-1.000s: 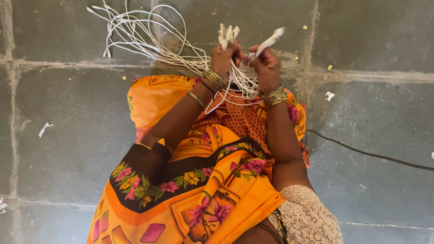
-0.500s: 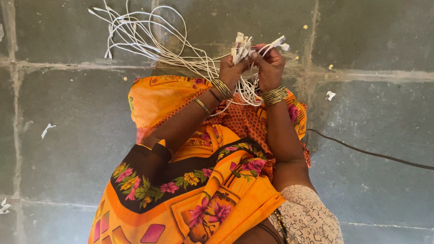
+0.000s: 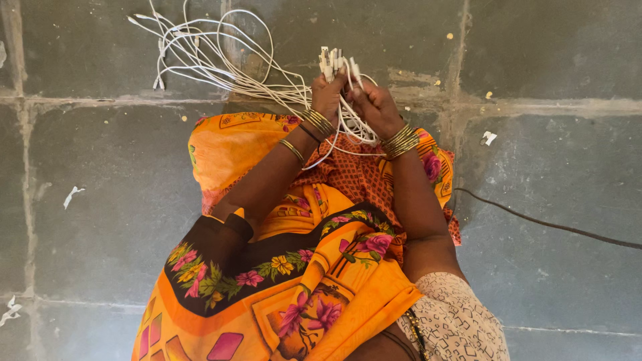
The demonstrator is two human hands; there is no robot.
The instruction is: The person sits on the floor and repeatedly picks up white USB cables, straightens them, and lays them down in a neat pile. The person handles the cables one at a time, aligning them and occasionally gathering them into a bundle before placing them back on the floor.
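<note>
Over the person's lap, both hands meet around a bunch of thin white cables [image 3: 348, 117]. The left hand [image 3: 329, 93] is closed around the gathered strands just below their plug ends [image 3: 332, 60], which stick up together in a small cluster above the fingers. The right hand [image 3: 372, 103] is curled shut on the same bunch from the other side, touching the left, with loops of cable hanging between the two wrists. Both wrists carry stacked gold bangles [image 3: 400, 142].

From the grip, the long free lengths [image 3: 200, 53] trail away onto the grey stone floor [image 3: 93, 174], fanning out in loose arcs with their far ends scattered apart. A single dark cord [image 3: 548, 227] runs across the floor to the right, well apart from the white ones, and bits of white scrap [image 3: 488, 139] lie about. An orange flowered garment [image 3: 267, 267] covers the lap.

These cables look light, limp and smooth, likely to slide and tangle. The firmest hold seems to be just behind the stiff plug ends, where the strands sit bunched.
</note>
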